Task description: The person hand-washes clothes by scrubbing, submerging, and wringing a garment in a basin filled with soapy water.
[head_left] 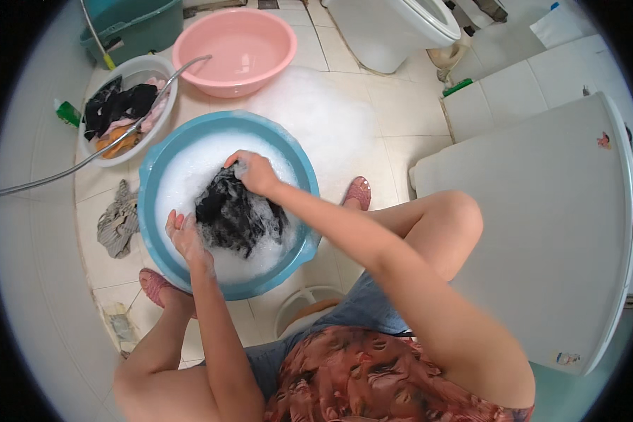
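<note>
A blue plastic basin (151,204) full of white suds stands on the floor in front of me. A wet black garment (235,211) streaked with foam lies bunched in the suds. My right hand (254,173) is closed on the garment's far edge and lifts it a little. At its near left side is my left hand (186,240), foamy and palm up, its fingers partly curled but apart. Nothing shows between those fingers, though the thumb side is close to the cloth.
Beyond the blue basin are a pink basin (235,88) of water and a white basin (169,109) of clothes. A shower hose (98,163) crosses the white one. A striped cloth (118,219) lies at left, foam (316,112) covers the tiles, and a toilet (387,35) stands far right.
</note>
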`<act>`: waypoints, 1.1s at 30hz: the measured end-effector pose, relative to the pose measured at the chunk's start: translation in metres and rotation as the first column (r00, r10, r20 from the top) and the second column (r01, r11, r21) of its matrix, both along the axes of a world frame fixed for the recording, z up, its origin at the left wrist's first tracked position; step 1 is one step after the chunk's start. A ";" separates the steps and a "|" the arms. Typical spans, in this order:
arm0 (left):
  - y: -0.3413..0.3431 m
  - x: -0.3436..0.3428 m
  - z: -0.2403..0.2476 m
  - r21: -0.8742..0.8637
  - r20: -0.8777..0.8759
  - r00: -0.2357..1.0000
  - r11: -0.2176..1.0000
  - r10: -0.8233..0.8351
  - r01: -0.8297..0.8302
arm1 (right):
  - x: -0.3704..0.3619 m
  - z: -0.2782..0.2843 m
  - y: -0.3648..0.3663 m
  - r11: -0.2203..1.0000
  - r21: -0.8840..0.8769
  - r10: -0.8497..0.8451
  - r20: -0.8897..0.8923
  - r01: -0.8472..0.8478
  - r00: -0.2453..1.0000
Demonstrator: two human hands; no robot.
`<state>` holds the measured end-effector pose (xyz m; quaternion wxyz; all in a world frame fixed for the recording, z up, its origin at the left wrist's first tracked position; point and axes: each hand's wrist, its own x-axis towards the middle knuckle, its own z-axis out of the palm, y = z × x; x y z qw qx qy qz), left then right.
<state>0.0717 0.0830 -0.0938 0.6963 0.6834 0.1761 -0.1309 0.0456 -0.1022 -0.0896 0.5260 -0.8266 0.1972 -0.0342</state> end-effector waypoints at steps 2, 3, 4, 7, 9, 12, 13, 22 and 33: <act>-0.002 0.001 -0.002 0.004 -0.009 1.000 1.000 0.004 -0.004 | 0.003 -0.031 0.011 0.963 -0.270 -0.011 -0.045 -0.001 0.999; -0.015 -0.004 -0.001 -0.012 -0.021 1.000 1.000 -0.005 0.004 | 0.001 -0.047 0.021 0.853 -0.522 -0.032 -0.068 -0.009 0.997; -0.009 -0.004 0.004 -0.015 -0.057 0.998 1.000 0.018 -0.019 | -0.005 -0.057 0.042 0.796 -0.565 0.156 -0.157 -0.219 0.975; -0.006 -0.005 -0.003 0.005 -0.081 0.993 0.997 0.081 -0.081 | -0.024 -0.067 0.071 0.315 -0.474 0.714 -0.453 -0.822 0.535; -0.002 -0.003 -0.009 0.004 -0.132 0.985 0.994 0.108 -0.109 | -0.007 -0.063 0.043 0.192 -0.317 0.591 -0.718 -0.929 0.367; -0.006 -0.003 -0.002 -0.003 -0.208 0.969 0.990 0.135 -0.139 | 0.014 -0.061 0.002 0.809 -0.048 0.343 -0.771 -0.586 0.537; -0.008 -0.003 -0.003 0.018 -0.230 0.963 0.990 0.137 -0.137 | 0.009 -0.073 0.012 0.802 -0.048 0.349 -0.771 -0.595 0.533; -0.008 -0.012 0.002 -0.017 -0.280 0.955 0.994 0.100 -0.109 | -0.006 -0.077 0.013 0.701 -0.280 0.222 -0.789 -0.656 0.574; 0.036 -0.036 -0.037 -0.882 -0.388 0.774 0.445 -0.500 -0.155 | -0.060 0.054 0.144 0.989 -0.047 0.146 0.213 -0.139 0.966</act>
